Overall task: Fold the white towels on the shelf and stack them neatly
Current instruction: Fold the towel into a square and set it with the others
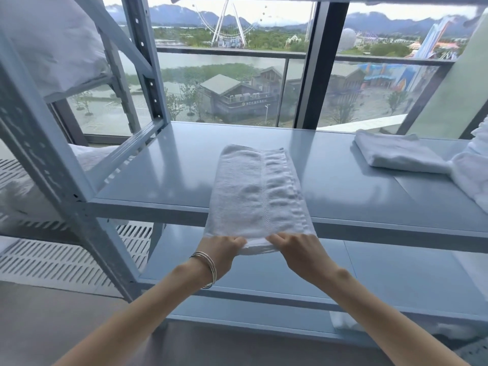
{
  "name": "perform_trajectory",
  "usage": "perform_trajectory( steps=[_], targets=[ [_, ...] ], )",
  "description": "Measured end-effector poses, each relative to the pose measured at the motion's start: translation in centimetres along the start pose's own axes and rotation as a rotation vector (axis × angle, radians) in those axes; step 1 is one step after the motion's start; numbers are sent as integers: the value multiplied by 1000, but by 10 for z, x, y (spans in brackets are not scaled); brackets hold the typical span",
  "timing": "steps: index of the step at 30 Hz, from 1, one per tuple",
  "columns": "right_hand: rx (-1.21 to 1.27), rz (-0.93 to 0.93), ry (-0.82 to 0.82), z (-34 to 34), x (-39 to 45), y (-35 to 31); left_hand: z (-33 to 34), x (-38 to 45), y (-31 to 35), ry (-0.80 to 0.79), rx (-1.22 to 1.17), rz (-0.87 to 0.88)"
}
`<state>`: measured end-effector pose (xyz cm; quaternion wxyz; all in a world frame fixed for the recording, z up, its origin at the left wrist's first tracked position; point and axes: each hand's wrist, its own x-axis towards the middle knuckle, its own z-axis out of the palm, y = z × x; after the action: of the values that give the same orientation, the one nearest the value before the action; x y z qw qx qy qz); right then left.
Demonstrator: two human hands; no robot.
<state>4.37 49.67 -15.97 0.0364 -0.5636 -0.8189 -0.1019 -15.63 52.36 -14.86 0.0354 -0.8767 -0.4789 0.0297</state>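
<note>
- Gripping the near end of a long white terry towel (257,196), both of my hands sit side by side at the shelf's front edge.
- That towel is folded lengthwise into a narrow strip with a woven band running along its length; it lies on the pale blue-grey metal shelf (163,165), its near end hanging just over the front lip.
- My left hand (223,247), with thin silver bangles (207,268) on the wrist, has fingers curled over the towel's near left corner.
- My right hand (297,247) pinches the near right corner, fingers bent down onto the cloth, fingertips almost meeting the left hand's.
- Both forearms reach forward and converge at the towel.
- A second folded white towel (396,153) lies flat at the right back of the same shelf, well apart from the first.
</note>
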Motion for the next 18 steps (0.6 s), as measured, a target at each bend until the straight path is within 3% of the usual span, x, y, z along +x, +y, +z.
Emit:
perform_trajectory(
  steps=[8, 14, 18],
  targets=[
    [201, -26, 30, -70, 9, 18, -68, 5, -18, -99, -166, 36],
    [86, 44, 113, -88, 77, 57, -101, 73, -53, 178, -148, -51],
    [48, 82, 70, -84, 131, 85, -102, 128, -73, 199, -76, -66]
  ],
)
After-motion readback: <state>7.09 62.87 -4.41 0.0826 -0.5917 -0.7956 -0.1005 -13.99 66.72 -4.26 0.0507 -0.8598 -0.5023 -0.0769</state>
